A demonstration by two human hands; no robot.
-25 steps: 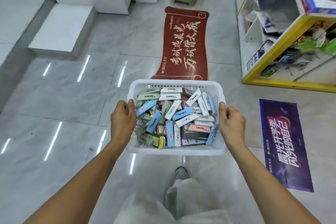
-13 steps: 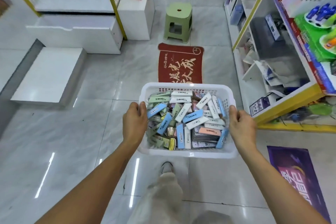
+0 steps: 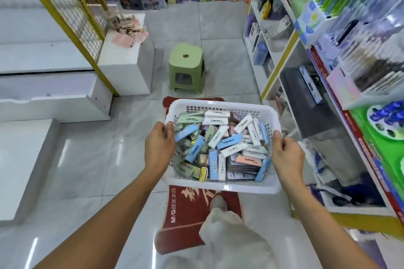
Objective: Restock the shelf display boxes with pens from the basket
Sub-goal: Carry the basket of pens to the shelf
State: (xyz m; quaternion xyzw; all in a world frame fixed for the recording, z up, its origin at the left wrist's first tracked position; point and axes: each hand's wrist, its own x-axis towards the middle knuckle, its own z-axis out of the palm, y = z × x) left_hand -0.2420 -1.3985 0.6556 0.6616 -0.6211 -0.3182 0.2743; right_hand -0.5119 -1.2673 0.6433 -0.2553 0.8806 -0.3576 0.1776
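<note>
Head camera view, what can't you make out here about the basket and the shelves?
- Shelf goods, head view: smeared by motion blur; no display boxes identifiable.
- Lower packs in the basket: buried under the top packs.
- Pack labels: print too small to read.
- Fingers of both hands, left and right: hidden beneath the basket rim.

White plastic basket (image 3: 223,185), glossy floor tiles (image 3: 91,159)

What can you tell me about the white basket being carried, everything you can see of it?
The white basket looks like plastic: rectangular, with rounded corners, a thick rim and perforated walls. It is held above the tiled floor and a red mat, roughly level, tipped slightly toward the right. The left hand grips its left rim and the right hand its right rim. It is heaped with small pen boxes in blue, white, green and pink.
</note>
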